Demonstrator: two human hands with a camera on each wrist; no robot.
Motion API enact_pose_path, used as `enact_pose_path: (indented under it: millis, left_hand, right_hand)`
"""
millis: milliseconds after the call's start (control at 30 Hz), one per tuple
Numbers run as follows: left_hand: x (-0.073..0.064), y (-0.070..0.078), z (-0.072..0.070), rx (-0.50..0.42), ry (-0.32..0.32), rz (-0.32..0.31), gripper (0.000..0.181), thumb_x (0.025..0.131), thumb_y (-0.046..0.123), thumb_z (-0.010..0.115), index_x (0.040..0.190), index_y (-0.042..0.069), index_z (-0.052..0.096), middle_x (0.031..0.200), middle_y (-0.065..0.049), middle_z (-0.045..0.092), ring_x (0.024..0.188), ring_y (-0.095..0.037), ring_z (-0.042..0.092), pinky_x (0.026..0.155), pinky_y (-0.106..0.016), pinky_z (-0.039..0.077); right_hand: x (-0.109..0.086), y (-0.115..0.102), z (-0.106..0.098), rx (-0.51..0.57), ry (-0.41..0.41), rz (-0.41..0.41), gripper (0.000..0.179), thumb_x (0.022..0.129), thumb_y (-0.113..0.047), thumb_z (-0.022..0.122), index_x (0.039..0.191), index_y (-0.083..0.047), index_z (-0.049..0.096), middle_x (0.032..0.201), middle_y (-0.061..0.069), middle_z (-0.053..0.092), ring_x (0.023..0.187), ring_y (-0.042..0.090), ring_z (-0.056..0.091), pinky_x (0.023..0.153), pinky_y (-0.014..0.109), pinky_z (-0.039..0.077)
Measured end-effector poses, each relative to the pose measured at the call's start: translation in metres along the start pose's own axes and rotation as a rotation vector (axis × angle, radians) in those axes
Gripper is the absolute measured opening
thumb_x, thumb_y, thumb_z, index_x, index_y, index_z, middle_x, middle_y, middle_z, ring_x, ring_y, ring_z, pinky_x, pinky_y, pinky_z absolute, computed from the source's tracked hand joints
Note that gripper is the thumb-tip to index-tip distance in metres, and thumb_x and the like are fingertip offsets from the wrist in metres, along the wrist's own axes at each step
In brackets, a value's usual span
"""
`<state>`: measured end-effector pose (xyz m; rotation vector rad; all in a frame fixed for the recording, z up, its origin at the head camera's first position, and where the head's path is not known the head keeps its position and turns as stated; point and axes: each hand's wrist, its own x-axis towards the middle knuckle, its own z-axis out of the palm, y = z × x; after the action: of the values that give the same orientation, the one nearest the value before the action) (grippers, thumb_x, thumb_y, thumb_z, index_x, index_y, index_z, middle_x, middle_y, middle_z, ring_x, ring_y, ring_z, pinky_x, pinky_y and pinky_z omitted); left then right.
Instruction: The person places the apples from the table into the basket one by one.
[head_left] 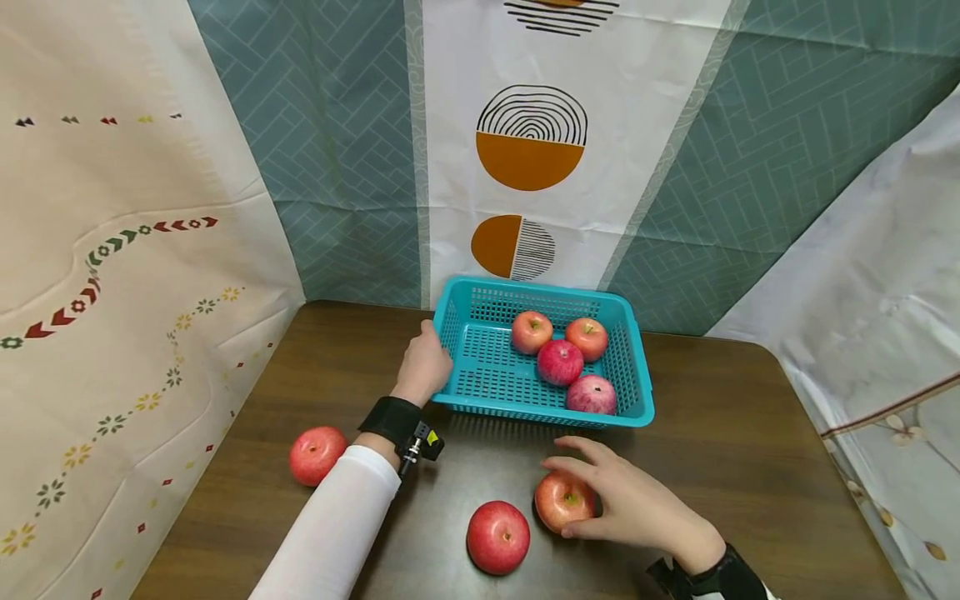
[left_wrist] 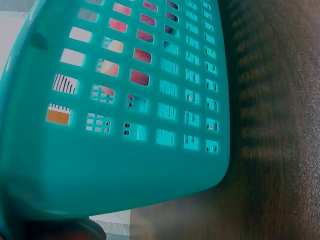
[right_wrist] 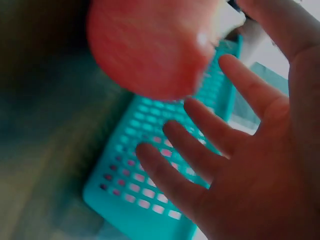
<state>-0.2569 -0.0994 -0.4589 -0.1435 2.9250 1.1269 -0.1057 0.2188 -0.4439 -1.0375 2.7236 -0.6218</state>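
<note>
My left hand [head_left: 425,363] grips the left rim of a turquoise plastic basket [head_left: 510,408]. The left wrist view shows the basket's perforated wall [left_wrist: 125,165] close up, with the fingers mostly hidden. Inside the basket, toward its right, sit several red and pink fruits, among them an apple [head_left: 532,332]. In front of the basket, my right hand [head_left: 626,500] hovers around a red-orange apple [head_left: 561,505] on the table. Its fingers are spread, and the right wrist view shows a gap between the fingertips [right_wrist: 175,131] and the apple [right_wrist: 150,45].
A red apple [head_left: 498,537] lies just left of the one by my right hand. Another apple [head_left: 318,456] is at the left, beside my left forearm. Patterned cloth [head_left: 352,167] hangs behind the brown wooden table [head_left: 720,433] and at both sides.
</note>
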Motion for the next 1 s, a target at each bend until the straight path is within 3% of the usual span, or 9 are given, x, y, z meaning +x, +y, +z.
enact_pose_path:
  millis: [300,633,1000]
  left_hand:
    - [-0.001,0.002,-0.003,0.015,-0.010,-0.004,0.049,0.101,0.010,0.048,0.143,-0.005,0.026,0.099,-0.022,0.062,0.073,-0.028,0.062,0.059,-0.042,0.053]
    - [-0.002,0.002,-0.001,0.003,-0.014,-0.005,0.050,0.101,0.009,0.049,0.143,-0.005,0.026,0.099,-0.022,0.062,0.073,-0.028,0.063,0.059,-0.042,0.054]
    - [-0.001,0.001,0.000,0.002,-0.007,-0.010,0.049,0.101,0.010,0.050,0.143,-0.004,0.027,0.100,-0.021,0.062,0.075,-0.028,0.063,0.061,-0.043,0.055]
  right_hand:
    - [-0.001,0.000,0.021,0.001,0.004,-0.037,0.083,0.068,-0.050,0.087,0.141,-0.036,0.050,0.146,0.006,0.042,0.126,0.026,0.044,0.090,0.050,0.051]
    - [0.007,-0.002,0.036,0.054,-0.067,-0.013,0.070,0.068,-0.033,0.089,0.129,-0.033,0.055,0.125,-0.007,0.046,0.106,0.013,0.049,0.078,0.036,0.054]
    - [0.011,-0.006,0.044,0.022,-0.016,0.044,0.067,0.058,-0.025,0.089,0.117,-0.033,0.058,0.116,-0.011,0.049,0.098,0.013,0.049,0.067,0.031,0.052]
